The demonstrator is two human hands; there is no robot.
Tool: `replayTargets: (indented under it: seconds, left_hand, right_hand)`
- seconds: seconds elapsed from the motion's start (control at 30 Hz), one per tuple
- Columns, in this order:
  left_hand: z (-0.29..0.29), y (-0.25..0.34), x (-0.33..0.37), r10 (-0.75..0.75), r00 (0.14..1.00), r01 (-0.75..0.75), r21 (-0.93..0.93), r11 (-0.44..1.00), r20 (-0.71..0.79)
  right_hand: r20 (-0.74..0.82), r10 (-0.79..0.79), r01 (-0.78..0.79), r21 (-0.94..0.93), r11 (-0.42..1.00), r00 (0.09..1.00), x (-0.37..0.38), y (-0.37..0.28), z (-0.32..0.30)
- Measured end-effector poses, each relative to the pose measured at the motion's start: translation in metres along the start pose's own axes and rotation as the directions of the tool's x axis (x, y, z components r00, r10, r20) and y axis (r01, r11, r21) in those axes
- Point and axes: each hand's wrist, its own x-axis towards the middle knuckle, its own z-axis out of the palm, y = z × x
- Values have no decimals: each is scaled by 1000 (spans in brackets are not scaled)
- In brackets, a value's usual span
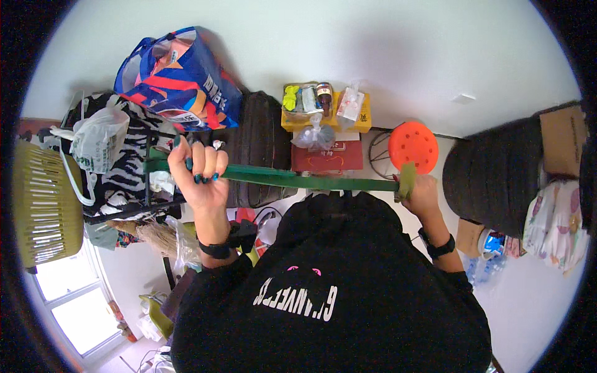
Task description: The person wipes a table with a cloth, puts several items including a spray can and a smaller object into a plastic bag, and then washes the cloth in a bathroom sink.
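A flat green band (336, 184), like a resistance band, runs taut and nearly level between my two hands in front of my black shirt. My left hand (202, 173) is closed around it, with dark green nails showing, and a short length of the band sticks out on the outer side. On the other end my right hand (424, 196) is closed too, its fingers partly turned from view. A yellow-green part (407, 180) of the band wraps up beside the right hand. Both wrists wear black straps.
Against the wall stand a blue patterned bag (180, 81), a black suitcase (258, 146), a yellow box (367, 118) bearing small packages, and a red box (329, 158). An orange-red stool (413, 147) is near my right hand. A green basket (50, 202) is far left; cardboard (563, 140) is right.
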Motion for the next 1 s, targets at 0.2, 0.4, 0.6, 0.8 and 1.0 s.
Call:
replayTargets:
  seconds: [0.2,0.4,0.6,0.8,1.0]
  left_hand:
    - [-23,-14,0,-58,937,198,386,901,-345]
    - [-41,-38,-6,-236,906,329,234,915,-351]
    - [-50,-35,7,-60,924,86,51,995,-379]
    - [-105,-8,4,100,815,-133,-17,991,-571]
    - [-287,3,-16,-346,473,-125,-451,884,-810]
  right_hand:
    - [221,163,-234,344,909,962,23,-9,-2]
    - [261,143,-236,370,899,955,61,-13,-27]
    - [608,131,-424,368,828,783,46,-5,-26]
    - [434,388,-475,111,873,813,-19,63,38]
    - [470,593,-663,-21,748,654,-87,95,70]
